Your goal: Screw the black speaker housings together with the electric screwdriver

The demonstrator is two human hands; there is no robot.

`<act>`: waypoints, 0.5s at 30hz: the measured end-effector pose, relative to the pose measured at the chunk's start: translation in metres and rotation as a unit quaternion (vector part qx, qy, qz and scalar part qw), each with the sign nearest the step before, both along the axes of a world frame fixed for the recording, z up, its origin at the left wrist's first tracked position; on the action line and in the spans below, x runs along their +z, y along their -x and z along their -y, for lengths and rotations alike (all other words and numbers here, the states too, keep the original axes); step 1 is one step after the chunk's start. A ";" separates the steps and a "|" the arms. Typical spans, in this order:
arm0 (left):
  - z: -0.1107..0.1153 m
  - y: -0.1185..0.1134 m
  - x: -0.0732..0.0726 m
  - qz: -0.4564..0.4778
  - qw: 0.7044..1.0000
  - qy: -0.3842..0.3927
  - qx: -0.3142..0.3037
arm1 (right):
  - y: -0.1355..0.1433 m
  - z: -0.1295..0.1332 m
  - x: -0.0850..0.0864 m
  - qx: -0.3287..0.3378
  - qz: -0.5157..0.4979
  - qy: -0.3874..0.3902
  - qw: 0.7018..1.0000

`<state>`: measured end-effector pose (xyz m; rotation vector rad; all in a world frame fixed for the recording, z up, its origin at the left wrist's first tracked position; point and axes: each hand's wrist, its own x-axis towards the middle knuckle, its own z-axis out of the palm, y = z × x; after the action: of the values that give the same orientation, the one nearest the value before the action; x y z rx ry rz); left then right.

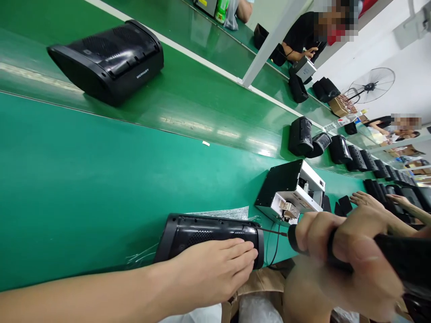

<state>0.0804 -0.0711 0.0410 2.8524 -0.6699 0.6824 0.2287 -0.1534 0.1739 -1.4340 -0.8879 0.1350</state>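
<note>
A glossy black speaker-like housing [215, 226] lies at the near edge of the green table, a sheet of clear bubble wrap [232, 212] under its far side. My left hand [218, 264] rests flat on top of it, fingers stretched out and close together. Wrapped around the black grip of a power screwdriver [332, 251] is my right hand [357, 255]. The tool's long thin bit [274, 232] points left and reaches the housing's right end; whether it sits on a screw is too small to tell.
Right of centre stands a black-and-silver screw feeder machine [289, 193]. Another black housing [111, 60] lies on the green conveyor, with several more [340, 149] further along. A co-worker's hands [367, 199] are beyond my right hand. An open cardboard box [262, 280] with plastic bags sits below the table edge.
</note>
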 end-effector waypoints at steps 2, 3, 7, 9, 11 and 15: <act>0.001 0.000 0.000 0.002 1.000 -0.005 0.004 | -0.001 0.000 -0.018 0.046 0.021 0.002 0.999; 0.002 -0.001 -0.001 0.002 1.000 -0.005 0.006 | 0.000 0.002 -0.027 0.059 0.034 -0.003 0.998; 0.005 -0.002 -0.001 0.007 1.000 0.009 0.009 | 0.009 0.018 -0.043 0.021 0.033 0.052 0.998; 0.006 -0.002 0.000 0.003 1.000 0.008 0.014 | 0.013 0.024 -0.041 0.010 -0.004 0.103 0.995; 0.006 -0.002 0.001 -0.008 1.000 0.004 0.016 | 0.014 0.025 -0.039 0.006 -0.037 0.105 0.994; 0.005 -0.001 0.005 -0.022 1.000 -0.009 0.016 | 0.008 0.019 -0.048 -0.024 -0.079 0.063 0.995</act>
<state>0.0810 -0.0762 0.0462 2.8918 -0.6284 0.6188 0.2209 -0.1726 0.1262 -1.5376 -0.7243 0.2685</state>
